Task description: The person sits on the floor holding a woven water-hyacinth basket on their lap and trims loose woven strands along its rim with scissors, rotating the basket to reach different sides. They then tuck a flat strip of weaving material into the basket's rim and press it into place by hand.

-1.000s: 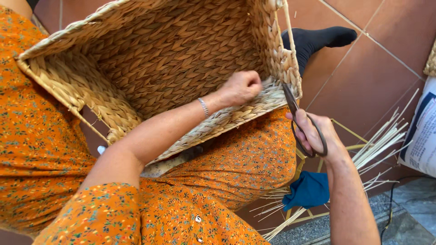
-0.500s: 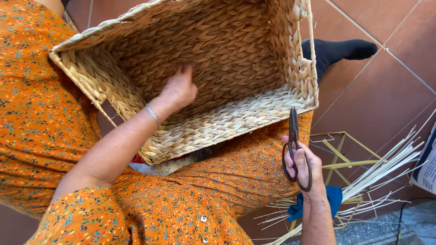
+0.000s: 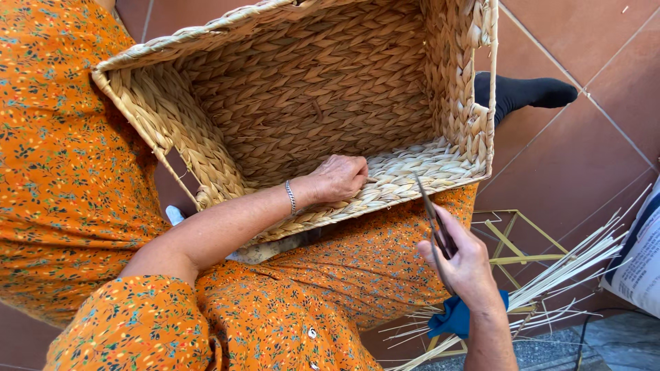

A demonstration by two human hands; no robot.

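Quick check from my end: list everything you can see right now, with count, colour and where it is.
woven basket: one, straw tan, tipped on its side on the lap, opening toward the camera.
scissors: one pair, dark metal, in the right hand, tips pointing up toward the basket's near wall.
reed strips: a loose bundle, pale straw, on the floor at lower right.
wire frame: one, yellowish, on the floor under the strips.
blue cloth: one, by the right wrist.
floor tiles: terracotta.
orange floral dress: one, worn.
black sock: one, on a foot beyond the basket.
bracelet: one, silver, left wrist.
left hand: presses the basket's near wall.
right hand: holds the scissors.
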